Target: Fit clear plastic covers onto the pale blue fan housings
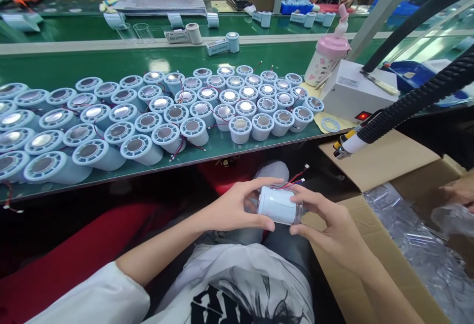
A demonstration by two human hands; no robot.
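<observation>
Over my lap, both hands hold one pale blue cylinder (276,204) lying on its side, with thin red and white wires (296,178) sticking out above it. My left hand (237,205) wraps its left end, thumb below and fingers on top. My right hand (326,220) pinches the right end, where a clear part shows. On the green bench (111,64) in front stand several rows of like cylinders (166,111), upright or tilted, with shiny round tops.
An open cardboard box (388,215) lined with clear plastic sits at my right. A black hose with a nozzle (348,145) hangs over it. A white box (351,92) and a pink bottle (328,57) stand at the bench's right end. Other people work across the bench.
</observation>
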